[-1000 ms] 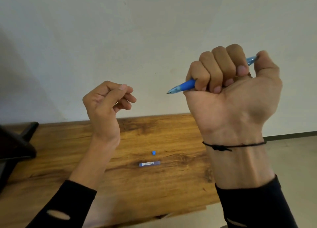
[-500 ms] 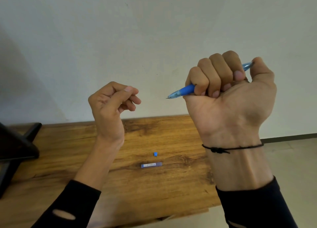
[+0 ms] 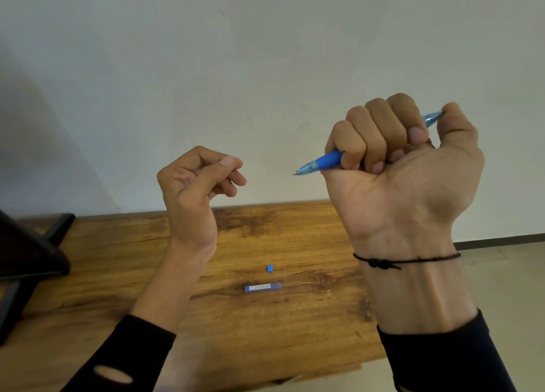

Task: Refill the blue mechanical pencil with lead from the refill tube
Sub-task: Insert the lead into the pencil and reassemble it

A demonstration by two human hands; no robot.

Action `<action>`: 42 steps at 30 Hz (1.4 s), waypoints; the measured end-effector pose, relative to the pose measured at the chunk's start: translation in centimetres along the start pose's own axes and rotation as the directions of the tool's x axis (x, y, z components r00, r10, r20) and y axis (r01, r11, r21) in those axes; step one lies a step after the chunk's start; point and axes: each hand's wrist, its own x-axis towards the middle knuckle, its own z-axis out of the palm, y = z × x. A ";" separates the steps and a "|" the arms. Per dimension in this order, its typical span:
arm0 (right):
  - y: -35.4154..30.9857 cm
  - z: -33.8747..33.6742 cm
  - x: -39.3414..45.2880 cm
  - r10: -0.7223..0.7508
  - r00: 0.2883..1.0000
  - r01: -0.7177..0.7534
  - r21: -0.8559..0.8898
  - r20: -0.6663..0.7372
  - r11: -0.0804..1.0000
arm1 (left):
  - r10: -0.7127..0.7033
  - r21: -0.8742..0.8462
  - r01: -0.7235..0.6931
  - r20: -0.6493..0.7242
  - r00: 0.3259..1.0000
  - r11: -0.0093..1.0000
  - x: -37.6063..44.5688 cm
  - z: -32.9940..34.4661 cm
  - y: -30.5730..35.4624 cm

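In the right hand (image 3: 410, 179), raised above the table, the fingers (image 3: 374, 132) are curled into a fist around the blue mechanical pencil (image 3: 321, 161). The thumb presses on the rear end, clear blue, which pokes out at upper right. The tip points left and slightly down, out of the little-finger side of the fist (grip section blue, cone clear). A thin black cord (image 3: 404, 260) with a knot circles the right wrist; a dark sleeve (image 3: 442, 359) starts below it.

The left hand (image 3: 191, 191) is also up in the air, left of the pencil tip and apart from it. Its fingers (image 3: 236, 179) are loosely curled, thumb laid against the index finger in a pinch; cannot tell whether anything thin sits between them (a lead would be too small to see). Dark sleeve (image 3: 126, 359) on this arm too, with a hole in the cuff.

Below, on the wooden table (image 3: 118, 273), the refill tube (image 3: 262, 287) lies flat, crosswise, between the two forearms, touched by neither hand. A small blue cap (image 3: 269, 268) sits just beyond it, close but apart. A dark stand (image 3: 32, 250) occupies the table's left edge. Plain pale wall (image 3: 206, 67) behind; floor (image 3: 507, 273) at right.
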 end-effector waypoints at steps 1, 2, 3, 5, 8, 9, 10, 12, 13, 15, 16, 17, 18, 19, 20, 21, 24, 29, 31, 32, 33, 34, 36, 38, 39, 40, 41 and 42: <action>0.0 0.0 0.0 0.000 1.000 0.000 0.000 0.000 1.000 | -0.003 0.004 0.003 -0.001 1.000 1.000 0.0 0.0 -0.1; 0.0 0.0 0.0 -0.001 1.000 0.001 -0.002 -0.001 1.000 | -0.005 0.007 0.005 -0.002 1.000 1.000 0.0 0.0 -0.1; 0.0 0.0 0.1 -0.002 1.000 0.002 -0.005 -0.002 1.000 | -0.005 0.010 0.005 -0.002 1.000 1.000 0.0 0.0 -0.2; 0.0 0.0 0.1 -0.001 1.000 0.001 -0.009 -0.003 1.000 | -0.005 0.016 0.005 0.000 1.000 1.000 0.0 0.0 -0.3; -0.1 0.0 0.2 0.008 1.000 -0.008 -0.009 -0.003 1.000 | -0.009 0.017 0.009 -0.001 1.000 1.000 0.1 0.1 -0.3; -0.1 0.0 0.2 0.011 1.000 -0.011 -0.010 -0.001 1.000 | -0.008 0.017 0.008 0.000 1.000 1.000 0.1 0.2 -0.3; 0.0 0.0 0.1 0.014 1.000 -0.014 -0.009 0.000 1.000 | -0.008 0.018 0.008 0.000 1.000 1.000 0.1 0.2 -0.3; 0.0 0.0 0.1 0.016 1.000 -0.016 -0.007 0.000 1.000 | -0.008 0.019 0.008 0.001 1.000 1.000 0.0 0.1 -0.3; 0.0 0.0 0.1 0.016 1.000 -0.016 -0.008 0.000 1.000 | -0.009 0.020 0.008 0.001 1.000 1.000 0.0 0.1 -0.4; 0.1 -0.1 0.1 0.015 1.000 -0.015 -0.010 0.000 1.000 | -0.010 0.021 0.010 0.002 1.000 1.000 0.0 0.0 -0.4; 0.1 -0.1 0.1 0.015 1.000 -0.015 -0.011 0.000 1.000 | -0.009 0.018 0.009 0.002 1.000 1.000 0.0 0.0 -0.5; 0.0 -0.1 0.2 0.015 1.000 -0.015 -0.012 -0.002 1.000 | -0.008 0.015 0.008 0.002 1.000 1.000 0.1 0.0 -0.5; 0.0 -0.1 0.2 0.015 1.000 -0.015 -0.014 -0.005 1.000 | -0.008 0.012 0.008 0.002 1.000 1.000 0.1 -0.1 -0.5; 0.0 -0.1 0.3 0.015 1.000 -0.016 -0.016 -0.009 1.000 | -0.007 0.010 0.007 0.004 1.000 1.000 0.1 -0.1 -0.5; 0.0 -0.2 0.3 0.015 1.000 -0.015 -0.017 -0.010 1.000 | -0.006 0.010 0.006 0.006 1.000 1.000 0.1 -0.1 -0.6; 0.0 -0.2 0.3 0.014 1.000 -0.014 -0.018 -0.011 1.000 | -0.005 0.011 0.005 0.009 1.000 1.000 0.1 -0.1 -0.6; 0.0 -0.3 0.4 0.016 1.000 -0.016 -0.016 -0.016 1.000 | -0.006 0.012 0.006 0.016 1.000 1.000 0.1 0.0 -0.6; 0.0 -0.6 0.6 0.024 0.999 -0.025 -0.030 -0.032 0.999 | -0.006 0.010 0.005 0.026 1.000 1.000 0.0 -0.1 -0.8; -0.1 -0.8 0.8 0.033 0.998 -0.036 -0.050 -0.056 0.998 | -0.010 0.017 0.010 0.029 1.000 1.000 0.0 -0.2 -0.9; -0.1 -1.0 1.1 0.037 0.996 -0.043 -0.076 -0.078 0.996 | -0.014 0.019 0.014 0.029 0.999 1.000 0.0 -0.3 -1.0; -0.1 -1.3 1.3 0.040 0.993 -0.053 -0.117 -0.108 0.992 | -0.020 0.021 0.019 0.030 0.999 1.000 0.0 -0.5 -1.0; 0.0 -1.6 1.7 0.044 0.989 -0.067 -0.169 -0.141 0.983 | -0.028 0.022 0.027 0.031 0.999 0.999 0.0 -0.6 -1.1; 0.1 -2.5 2.4 0.057 0.978 -0.115 -0.287 -0.203 0.951 | -0.057 0.027 0.056 0.042 0.997 0.998 -0.1 -0.7 -1.2; 0.4 -3.8 2.8 0.070 0.968 -0.163 -0.389 -0.242 0.907 | -0.098 0.043 0.094 0.084 0.992 0.995 -0.2 -0.9 -1.3; 0.7 -4.4 3.0 0.059 0.965 -0.170 -0.440 -0.255 0.882 | -0.134 0.062 0.127 0.129 0.983 0.990 -0.1 -0.9 -1.4; 0.9 -5.1 3.1 0.037 0.964 -0.167 -0.489 -0.263 0.856 | -0.187 0.097 0.171 0.192 0.963 0.981 -0.1 -0.9 -1.5; 1.3 -5.8 3.2 0.013 0.963 -0.159 -0.529 -0.270 0.834 | -0.254 0.148 0.220 0.270 0.929 0.964 -0.2 -0.8 -1.6; 1.6 -6.4 3.3 -0.006 0.961 -0.154 -0.554 -0.276 0.818 | -0.325 0.213 0.264 0.346 0.880 0.941 -0.4 -0.5 -1.8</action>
